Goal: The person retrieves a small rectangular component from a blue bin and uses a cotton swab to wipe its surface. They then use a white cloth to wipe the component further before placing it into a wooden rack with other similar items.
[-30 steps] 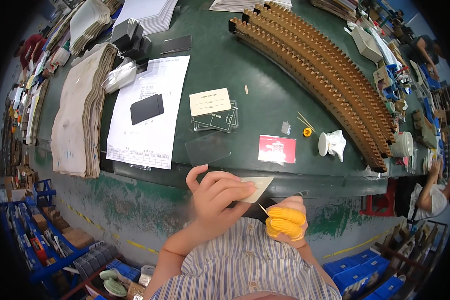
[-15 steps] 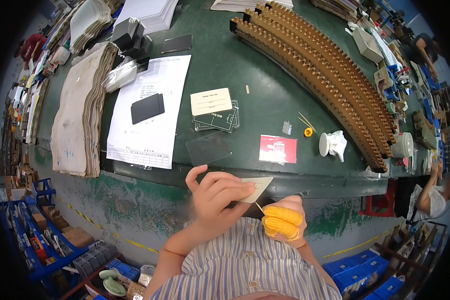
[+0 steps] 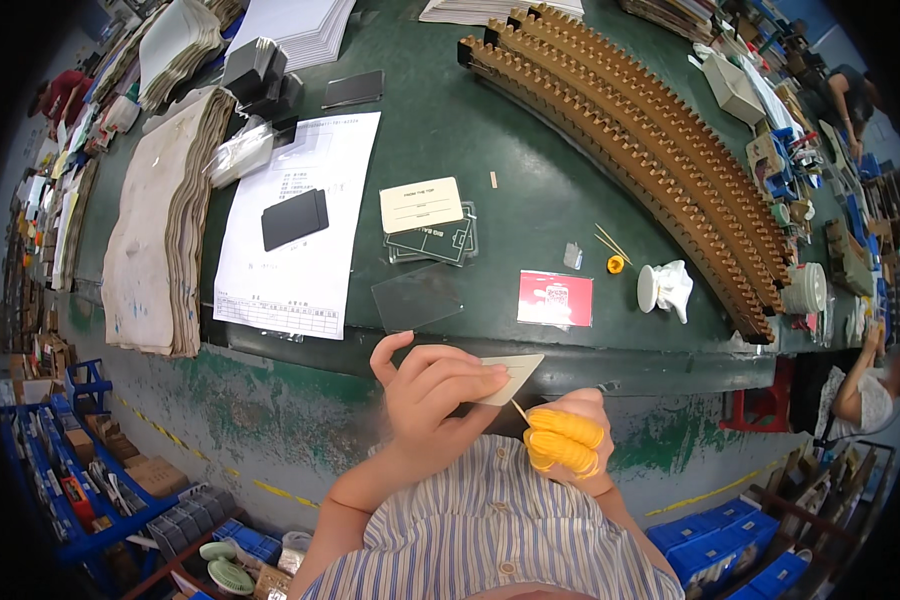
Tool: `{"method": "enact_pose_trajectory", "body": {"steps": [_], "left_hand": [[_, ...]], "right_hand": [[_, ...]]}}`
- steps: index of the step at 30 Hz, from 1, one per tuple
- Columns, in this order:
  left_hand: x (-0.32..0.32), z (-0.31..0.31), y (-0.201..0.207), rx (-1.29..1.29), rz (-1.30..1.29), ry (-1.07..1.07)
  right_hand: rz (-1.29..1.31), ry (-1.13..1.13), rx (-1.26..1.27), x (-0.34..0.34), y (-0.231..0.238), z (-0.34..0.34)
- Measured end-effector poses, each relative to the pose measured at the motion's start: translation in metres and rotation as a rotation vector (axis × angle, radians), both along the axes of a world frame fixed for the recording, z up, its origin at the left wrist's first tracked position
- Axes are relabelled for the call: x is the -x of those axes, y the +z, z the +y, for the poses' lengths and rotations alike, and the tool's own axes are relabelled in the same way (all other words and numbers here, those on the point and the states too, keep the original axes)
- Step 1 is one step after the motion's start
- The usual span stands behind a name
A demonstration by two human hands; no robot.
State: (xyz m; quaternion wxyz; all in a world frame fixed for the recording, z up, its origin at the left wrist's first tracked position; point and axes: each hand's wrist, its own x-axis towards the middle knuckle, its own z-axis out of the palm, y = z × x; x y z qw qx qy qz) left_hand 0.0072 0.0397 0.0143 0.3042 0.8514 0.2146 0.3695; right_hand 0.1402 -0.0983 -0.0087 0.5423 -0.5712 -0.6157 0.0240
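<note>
My left hand (image 3: 435,393) is closed on a small cream card (image 3: 518,377), held tilted just off the table's front edge. Yellow ribbed finger covers sit on the fingers of my right hand (image 3: 567,436). That hand pinches a thin wooden toothpick (image 3: 519,409), whose tip is at the card's lower edge; I cannot tell whether it touches. On the table beyond lie another cream card (image 3: 422,206) on dark printed cards (image 3: 440,243), a clear sheet (image 3: 417,297) and a red-and-white card (image 3: 555,299). Loose toothpicks (image 3: 608,238) lie by a small yellow cap (image 3: 615,264).
A long brown slotted rack (image 3: 630,140) curves across the table's right side. Left of the cards are a printed sheet (image 3: 270,270) with black cards (image 3: 295,219) and a thick board stack (image 3: 160,220). A white cloth bundle (image 3: 665,290) lies right. Other people work at both sides.
My hands, the cream card and the toothpick have hardly moved. A person at the far right has shifted an arm lower.
</note>
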Motion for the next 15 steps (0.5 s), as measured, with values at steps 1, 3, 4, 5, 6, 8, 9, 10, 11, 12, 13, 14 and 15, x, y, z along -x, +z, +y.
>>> {"method": "enact_pose_trajectory", "body": {"steps": [1, 3, 4, 5, 6, 8, 9, 10, 11, 12, 13, 14, 15], "left_hand": [[-0.001, 0.000, 0.001, 0.009, -0.004, 0.006], [-0.001, 0.000, 0.005, 0.028, -0.011, 0.018], [-0.002, -0.001, 0.005, 0.041, -0.012, 0.025], [-0.001, 0.000, 0.006, 0.055, -0.012, 0.032], [0.000, 0.000, 0.006, 0.069, -0.013, 0.039], [0.001, 0.001, 0.004, 0.089, -0.010, 0.051], [0.001, 0.001, 0.004, 0.099, -0.009, 0.057], [0.001, 0.001, 0.003, 0.109, -0.009, 0.060], [0.001, 0.001, 0.002, 0.119, -0.009, 0.063], [0.000, 0.001, 0.001, 0.129, -0.009, 0.066], [0.000, 0.001, 0.001, 0.131, -0.010, 0.068], [0.000, 0.001, 0.001, 0.133, -0.011, 0.069], [-0.001, 0.001, 0.001, 0.134, -0.012, 0.071]], "right_hand": [[0.004, -0.021, -0.007, 0.000, 0.000, 0.000], [-0.008, -0.204, -0.114, -0.003, -0.005, 0.009], [-0.018, -0.297, -0.169, -0.006, -0.008, 0.014], [0.030, -0.417, -0.169, -0.009, -0.012, 0.019], [0.176, -0.526, -0.147, -0.010, -0.015, 0.026], [0.266, -0.638, -0.045, -0.023, -0.022, 0.036], [0.285, -0.634, -0.009, -0.028, -0.027, 0.037], [0.306, -0.631, 0.030, -0.032, -0.033, 0.036], [0.326, -0.629, 0.069, -0.035, -0.036, 0.035], [0.320, -0.607, 0.090, -0.037, -0.037, 0.035], [0.317, -0.584, 0.112, -0.035, -0.037, 0.037], [0.314, -0.560, 0.133, -0.034, -0.037, 0.039], [0.297, -0.564, 0.146, -0.033, -0.034, 0.042]]}}
